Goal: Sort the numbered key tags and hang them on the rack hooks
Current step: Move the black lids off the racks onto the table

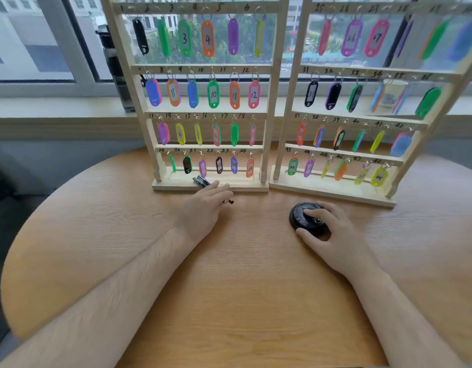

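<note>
The fingers (220, 189) of the left hand (204, 211) are lying nearly straight and close together in the middle of the frame, resting over some thin dark pens (201, 180) whose ends are poking out on either side. The fingers (310, 214) and thumb of the right hand (331, 235), right of centre, are curling over a black round disc (300, 208) and gripping it against the wooden table (242, 301).

Beyond the hands, the key tags (208, 38) are hanging in numbered rows across the upper half: low numbers on the left rack (245, 185), higher ones on the right rack (330, 193). I am seeing no loose tag on the table.

The tags are looking light, stiff and smooth, likely to swing and twist on their metal rings (234, 77). I am judging the safest hold to be a pinch on the flat plastic faces just below the ring, leaving the ring free to slip over a hook
</note>
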